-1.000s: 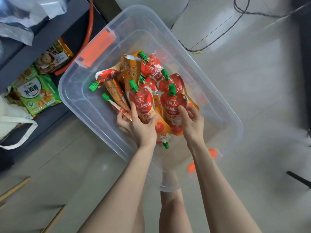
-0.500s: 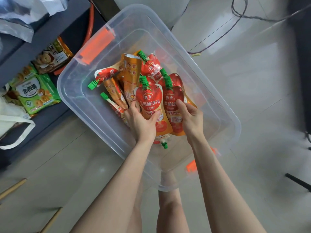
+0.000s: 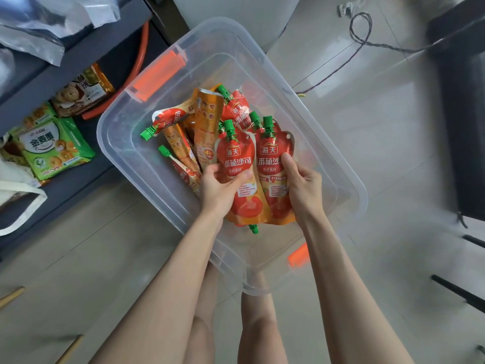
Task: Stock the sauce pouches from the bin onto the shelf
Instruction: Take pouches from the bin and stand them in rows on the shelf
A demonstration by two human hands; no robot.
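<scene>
Down in the clear bin point(image 3: 112, 143), each hand grips one red sauce pouch.
The left hand point(image 3: 220, 187) curls round the left pouch point(image 3: 237, 156), labelled 海天 番茄沙司; the right hand point(image 3: 301, 185) holds the right pouch point(image 3: 271, 156), same label, touching it. More green-capped pouches point(image 3: 204, 127) lie heaped toward the bin's far left. On the dark shelf point(image 3: 86, 53) at left lies a green biscuit pack point(image 3: 52, 148) marked 金麦圈.

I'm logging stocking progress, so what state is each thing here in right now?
left hand: grips the left red pouch.
right hand: grips the right red pouch.
left red pouch: held over the pile, green cap on.
right red pouch: held over the pile, cap on.
bin: open, no lid, holding pouches.
loose pouches: lying jumbled in the bin.
snack packs: lying on the shelf.
</scene>
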